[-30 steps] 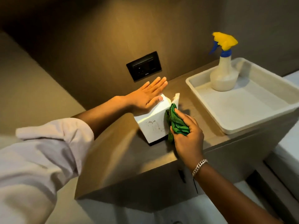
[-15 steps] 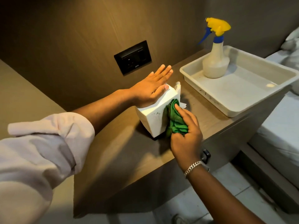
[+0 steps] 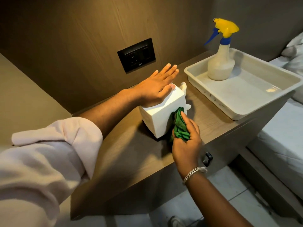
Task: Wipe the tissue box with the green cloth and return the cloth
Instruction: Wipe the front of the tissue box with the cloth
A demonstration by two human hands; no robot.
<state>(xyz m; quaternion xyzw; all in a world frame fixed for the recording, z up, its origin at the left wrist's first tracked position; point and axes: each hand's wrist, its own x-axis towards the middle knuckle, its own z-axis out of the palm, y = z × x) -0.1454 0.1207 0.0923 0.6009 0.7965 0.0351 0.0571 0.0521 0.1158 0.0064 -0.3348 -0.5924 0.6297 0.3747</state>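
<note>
A white cube-shaped tissue box [image 3: 157, 120] stands on the wooden bedside shelf [image 3: 131, 154], with a tissue sticking out at its far top. My left hand [image 3: 157, 86] lies flat on the box's top, fingers straight and together. My right hand [image 3: 186, 141] holds a bunched green cloth [image 3: 179, 125] and presses it against the box's right front face, low down near the shelf. The cloth hides that face's lower right corner.
A white plastic tray [image 3: 246, 97] sits on the shelf to the right, holding a spray bottle [image 3: 220, 63] with a yellow and blue trigger head. A black socket plate [image 3: 136, 54] is on the wall behind. A bed [image 3: 282, 138] lies at the right; a drawer handle [image 3: 207, 158] sits below.
The right hand with the cloth has slid down the box's right front face. The left hand stays flat on top. The camera view has shifted slightly.
</note>
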